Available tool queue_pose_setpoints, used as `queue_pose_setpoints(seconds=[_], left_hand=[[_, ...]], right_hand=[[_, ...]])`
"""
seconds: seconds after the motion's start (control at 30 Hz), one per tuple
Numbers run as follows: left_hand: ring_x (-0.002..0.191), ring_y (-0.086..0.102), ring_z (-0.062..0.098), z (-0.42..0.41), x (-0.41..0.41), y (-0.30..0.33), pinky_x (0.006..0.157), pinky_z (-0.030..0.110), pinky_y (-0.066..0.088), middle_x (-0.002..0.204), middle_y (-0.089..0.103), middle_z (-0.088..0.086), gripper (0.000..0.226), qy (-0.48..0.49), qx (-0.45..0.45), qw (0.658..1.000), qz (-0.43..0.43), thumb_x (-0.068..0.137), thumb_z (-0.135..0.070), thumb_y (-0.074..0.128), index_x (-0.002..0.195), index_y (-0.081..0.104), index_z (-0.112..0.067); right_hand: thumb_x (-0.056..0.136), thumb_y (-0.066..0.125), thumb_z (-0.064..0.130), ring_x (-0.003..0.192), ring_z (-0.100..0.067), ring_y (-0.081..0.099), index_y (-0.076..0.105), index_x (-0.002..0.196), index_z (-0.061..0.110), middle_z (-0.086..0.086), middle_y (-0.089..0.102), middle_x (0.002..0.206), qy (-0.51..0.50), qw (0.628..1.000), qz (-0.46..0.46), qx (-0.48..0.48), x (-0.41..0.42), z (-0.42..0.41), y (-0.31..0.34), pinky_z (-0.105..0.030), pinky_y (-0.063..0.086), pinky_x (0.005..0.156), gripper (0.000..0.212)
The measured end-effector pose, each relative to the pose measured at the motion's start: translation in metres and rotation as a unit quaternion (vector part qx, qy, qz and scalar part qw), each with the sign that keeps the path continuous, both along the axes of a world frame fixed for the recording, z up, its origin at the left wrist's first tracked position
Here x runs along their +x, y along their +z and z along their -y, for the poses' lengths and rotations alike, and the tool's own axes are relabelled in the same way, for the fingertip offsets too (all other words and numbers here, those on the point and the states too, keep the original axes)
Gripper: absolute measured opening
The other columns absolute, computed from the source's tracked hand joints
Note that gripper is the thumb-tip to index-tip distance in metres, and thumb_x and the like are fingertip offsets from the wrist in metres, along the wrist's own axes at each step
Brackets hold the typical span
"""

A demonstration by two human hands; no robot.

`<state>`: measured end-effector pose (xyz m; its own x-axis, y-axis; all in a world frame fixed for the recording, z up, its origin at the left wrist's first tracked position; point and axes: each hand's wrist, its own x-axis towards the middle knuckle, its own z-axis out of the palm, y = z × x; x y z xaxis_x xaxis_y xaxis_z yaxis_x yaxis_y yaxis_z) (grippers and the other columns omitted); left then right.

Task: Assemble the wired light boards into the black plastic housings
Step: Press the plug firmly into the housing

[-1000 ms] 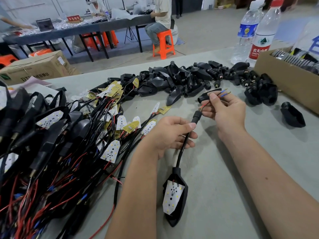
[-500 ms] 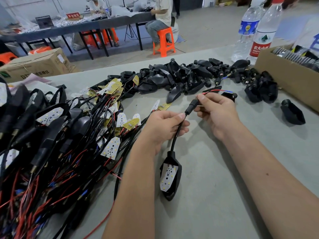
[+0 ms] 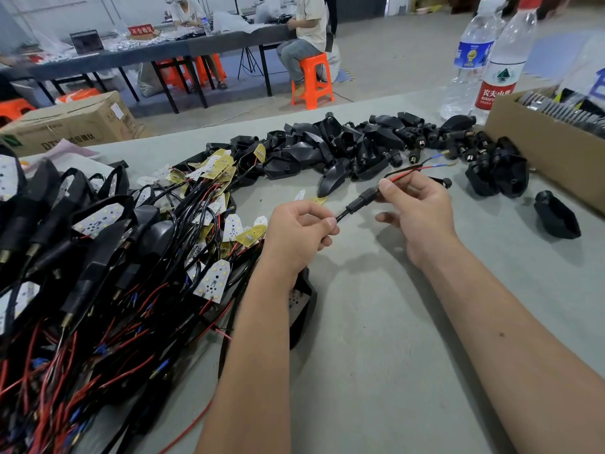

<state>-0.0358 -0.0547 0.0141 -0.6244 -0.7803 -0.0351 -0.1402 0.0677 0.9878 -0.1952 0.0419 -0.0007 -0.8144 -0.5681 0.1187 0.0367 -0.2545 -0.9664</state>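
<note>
Cable [image 3: 340, 215] in black sheath is stretched between the two hands above the grey table [image 3: 376, 339]. It is pinched near its upper end by the left hand [image 3: 296, 234], whose fingers are curled round it. The black sleeve [image 3: 363, 199] at the cable's end is gripped by the right hand [image 3: 417, 208] between thumb and forefinger, the other fingers loosely bent. Red and blue wires [image 3: 425, 168] run out past the right hand toward the far side of the table. The black housing [image 3: 302, 303] with its white light board is seen below the left wrist, largely hidden by the forearm, lying on the table just beside the tangle of finished wired units [image 3: 82, 273] at the left. A heap of empty black housings [image 3: 343, 149] is spread beyond the hands, and one single housing [image 3: 556, 217] lies apart at the right, near a cardboard box [image 3: 530, 142].

Two water bottles [image 3: 491, 60] are stood behind that box; the red label of the nearer one bears Chinese characters, with smaller Latin lettering too blurred to be read surely. A carton [image 3: 72, 122] on the floor is printed with "DT" and further characters. A red sign [image 3: 140, 29] on the distant bench carries white Chinese writing.

Both forearms are reached forward from the lower edge, the wrists raised off the table.
</note>
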Motion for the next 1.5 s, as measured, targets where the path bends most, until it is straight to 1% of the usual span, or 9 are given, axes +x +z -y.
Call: queue_pose_setpoints(seconds=[0.27,0.43,0.6,0.7,0.9,1.07,1.2,1.37,1.5], left_hand=[[0.054,0.057,0.008,-0.01,-0.01,0.002,0.056,0.021,0.046,0.077,0.075,0.003,0.006,-0.02,-0.013,1.0,0.008,0.099,-0.008,0.064,0.097,0.069,-0.006],[0.056,0.057,0.009,-0.011,-0.009,0.005,0.062,0.026,0.05,0.086,0.078,0.001,0.015,-0.058,-0.028,0.997,0.034,0.096,-0.034,0.07,0.105,0.071,-0.022],[0.053,0.057,-0.002,-0.015,-0.014,0.0,0.059,0.019,0.048,0.08,0.075,0.005,0.009,-0.068,-0.069,0.994,0.059,0.095,-0.019,0.072,0.097,0.076,-0.012],[0.065,0.062,0.007,-0.013,-0.012,0.001,0.068,0.023,0.053,0.082,0.076,0.012,0.008,-0.068,-0.067,0.993,0.062,0.091,-0.016,0.077,0.093,0.077,-0.008],[0.061,0.059,0.01,-0.012,-0.01,0.007,0.059,0.014,0.048,0.07,0.066,0.003,0.033,-0.117,-0.047,0.989,0.079,0.108,-0.016,0.048,0.094,0.072,0.001],[0.067,0.067,0.017,-0.01,-0.006,0.006,0.06,0.023,0.054,0.071,0.067,0.005,0.014,-0.125,-0.024,0.99,0.062,0.097,-0.014,0.07,0.09,0.069,-0.002],[0.059,0.067,0.021,-0.008,-0.002,0.007,0.049,0.023,0.05,0.073,0.072,0.009,0.015,-0.125,0.009,0.991,0.044,0.098,-0.015,0.069,0.087,0.064,-0.006],[0.052,0.063,0.022,-0.012,-0.006,0.006,0.047,0.025,0.047,0.079,0.076,0.01,0.016,-0.108,-0.012,0.993,0.04,0.099,-0.011,0.066,0.095,0.052,-0.006],[0.054,0.063,0.018,-0.01,-0.005,0.004,0.053,0.027,0.05,0.081,0.077,0.007,0.013,-0.063,0.006,0.998,0.027,0.097,-0.011,0.068,0.105,0.058,-0.008]], right_hand=[[0.104,0.059,0.012,0.061,-0.018,0.072,0.063,0.091,0.016,-0.004,0.075,0.073,-0.032,0.999,0.012,-0.029,-0.001,0.001,-0.002,-0.024,0.054,0.052,0.013],[0.108,0.049,0.013,0.051,-0.018,0.068,0.054,0.094,0.015,0.004,0.066,0.058,-0.052,0.998,-0.018,0.0,-0.002,0.002,-0.003,-0.028,0.056,0.047,0.014],[0.106,0.053,0.014,0.064,-0.022,0.073,0.057,0.092,0.014,-0.003,0.076,0.073,-0.015,0.998,-0.043,0.031,0.002,0.004,-0.003,-0.027,0.054,0.048,0.014],[0.104,0.057,0.013,0.068,-0.017,0.072,0.06,0.091,0.016,-0.003,0.075,0.077,-0.036,0.998,-0.034,0.022,0.002,0.003,-0.003,-0.026,0.052,0.049,0.014],[0.106,0.052,0.01,0.057,-0.016,0.065,0.055,0.091,0.015,-0.008,0.077,0.078,-0.061,0.997,0.036,-0.028,0.0,0.004,-0.003,-0.023,0.042,0.044,0.016],[0.106,0.053,0.01,0.059,-0.014,0.062,0.056,0.093,0.015,-0.008,0.077,0.078,-0.077,0.993,0.07,-0.053,-0.005,0.003,-0.003,-0.022,0.04,0.044,0.014],[0.107,0.053,0.01,0.058,-0.015,0.061,0.056,0.094,0.012,-0.009,0.076,0.076,-0.085,0.989,0.096,-0.078,-0.001,0.005,-0.004,-0.023,0.042,0.047,0.014],[0.105,0.06,0.024,0.067,-0.015,0.062,0.071,0.084,0.009,-0.008,0.074,0.081,0.03,0.995,0.094,-0.035,0.001,0.005,-0.001,-0.022,0.045,0.05,0.027],[0.099,0.069,0.018,0.068,-0.011,0.065,0.076,0.088,0.009,-0.003,0.071,0.078,0.078,0.994,0.078,-0.02,0.0,0.002,-0.001,-0.02,0.048,0.052,0.016]])
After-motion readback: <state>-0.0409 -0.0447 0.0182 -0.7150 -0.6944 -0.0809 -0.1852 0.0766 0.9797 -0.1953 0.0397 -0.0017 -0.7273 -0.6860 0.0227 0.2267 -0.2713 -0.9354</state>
